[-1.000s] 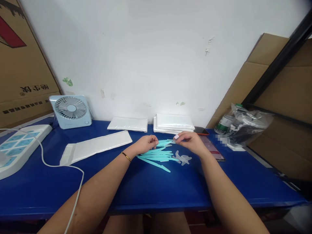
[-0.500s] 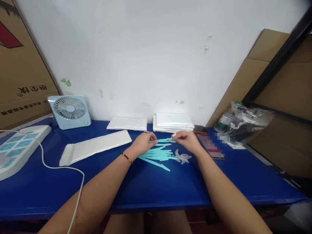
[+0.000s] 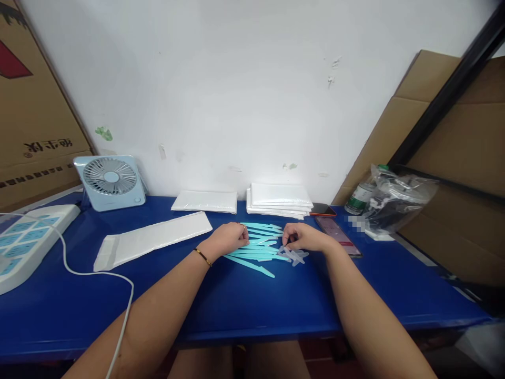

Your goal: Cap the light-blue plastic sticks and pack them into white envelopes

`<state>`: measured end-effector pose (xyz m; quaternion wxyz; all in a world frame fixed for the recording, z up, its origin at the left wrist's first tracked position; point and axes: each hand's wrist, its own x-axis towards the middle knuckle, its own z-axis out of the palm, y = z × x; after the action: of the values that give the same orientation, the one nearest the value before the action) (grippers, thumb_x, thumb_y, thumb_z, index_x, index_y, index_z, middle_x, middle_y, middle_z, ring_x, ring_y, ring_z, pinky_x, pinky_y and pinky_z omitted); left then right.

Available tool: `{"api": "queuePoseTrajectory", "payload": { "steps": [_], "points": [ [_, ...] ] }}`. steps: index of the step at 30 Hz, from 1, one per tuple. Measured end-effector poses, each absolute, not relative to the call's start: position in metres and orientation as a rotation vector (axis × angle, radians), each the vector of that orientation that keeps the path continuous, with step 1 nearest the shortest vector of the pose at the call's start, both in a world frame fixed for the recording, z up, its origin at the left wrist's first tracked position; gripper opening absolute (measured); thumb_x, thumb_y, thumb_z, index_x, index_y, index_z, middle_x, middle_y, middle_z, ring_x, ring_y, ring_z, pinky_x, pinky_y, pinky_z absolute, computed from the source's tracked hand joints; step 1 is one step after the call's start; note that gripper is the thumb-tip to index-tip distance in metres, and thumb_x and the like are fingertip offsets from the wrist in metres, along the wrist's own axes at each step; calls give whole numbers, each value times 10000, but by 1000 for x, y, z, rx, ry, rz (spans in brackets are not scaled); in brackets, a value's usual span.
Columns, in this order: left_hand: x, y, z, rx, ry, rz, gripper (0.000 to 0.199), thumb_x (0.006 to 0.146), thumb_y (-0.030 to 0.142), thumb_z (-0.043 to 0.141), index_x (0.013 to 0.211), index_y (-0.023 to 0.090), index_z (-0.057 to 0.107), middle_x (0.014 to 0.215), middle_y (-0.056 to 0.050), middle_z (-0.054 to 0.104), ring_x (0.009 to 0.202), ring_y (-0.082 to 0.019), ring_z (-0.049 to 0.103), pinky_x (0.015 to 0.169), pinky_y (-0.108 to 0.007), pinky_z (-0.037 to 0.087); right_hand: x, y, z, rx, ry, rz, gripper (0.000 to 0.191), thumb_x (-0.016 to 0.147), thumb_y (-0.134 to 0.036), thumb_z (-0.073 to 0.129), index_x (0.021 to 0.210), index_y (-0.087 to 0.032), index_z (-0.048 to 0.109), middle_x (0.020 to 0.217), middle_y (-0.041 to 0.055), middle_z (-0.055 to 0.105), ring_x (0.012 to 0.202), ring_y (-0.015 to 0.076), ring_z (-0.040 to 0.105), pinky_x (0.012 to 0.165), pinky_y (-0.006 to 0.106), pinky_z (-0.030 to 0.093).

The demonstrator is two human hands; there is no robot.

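Note:
Several slim turquoise plastic sticks [image 3: 256, 255] lie side by side on the blue table, their left ends partly under my left hand. My left hand [image 3: 232, 237] is closed, fingertips pressed together on one of the sticks. Over the right ends of the sticks, my right hand [image 3: 302, 237] has its thumb and fingertips pinched at a small pile of translucent caps [image 3: 295, 256]; whatever is between those fingertips is too small to make out.
A long white padded envelope [image 3: 153, 239] lies left of my left hand. Folded white envelopes [image 3: 280, 197] are stacked by the wall. A blue fan [image 3: 112, 181], power strip [image 3: 29, 242] with cable, phone [image 3: 337, 236] and bagged items [image 3: 396, 202] stand or lie around.
My right hand has left the top stick and moved down to the caps. My left hand has shifted slightly down and left. The stick they held now lies at the back of the row.

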<state>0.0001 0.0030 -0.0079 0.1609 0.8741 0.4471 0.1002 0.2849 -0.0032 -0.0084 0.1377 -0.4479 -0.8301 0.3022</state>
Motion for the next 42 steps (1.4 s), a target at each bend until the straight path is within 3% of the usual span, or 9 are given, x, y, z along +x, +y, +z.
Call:
{"api": "queuePoseTrajectory", "payload": {
  "steps": [6,25,36,42],
  "points": [
    [-1,2,-3,2449,1274,347,191,803,338,479,771,206,613,755,-17,654,657,-150,569,525,-231,350,278,-8,-6,-1286,-2126,1132,257,699,-374,667,818,-148,636,700,25,634,623,130,564,579,239,445],
    [1,5,-4,2453,1219,464,162,804,328,499,754,216,605,754,-13,649,660,-161,554,557,-241,339,257,-15,-2,-1243,-2094,785,179,761,-331,589,824,-172,642,652,3,597,570,113,503,539,228,404],
    [4,0,-1,2419,1158,468,188,808,347,492,781,207,613,771,-24,643,674,-158,559,580,-236,369,244,-19,-3,-1215,-2101,790,200,761,-352,601,841,-177,656,669,10,606,598,121,522,544,228,411],
    [8,-1,-1,2472,1312,613,214,775,332,549,940,213,616,985,-47,634,919,-209,564,761,-274,410,252,-8,-12,-1334,-2026,692,221,730,-349,620,853,-170,662,660,8,615,591,126,533,545,237,423]
  ]
}}
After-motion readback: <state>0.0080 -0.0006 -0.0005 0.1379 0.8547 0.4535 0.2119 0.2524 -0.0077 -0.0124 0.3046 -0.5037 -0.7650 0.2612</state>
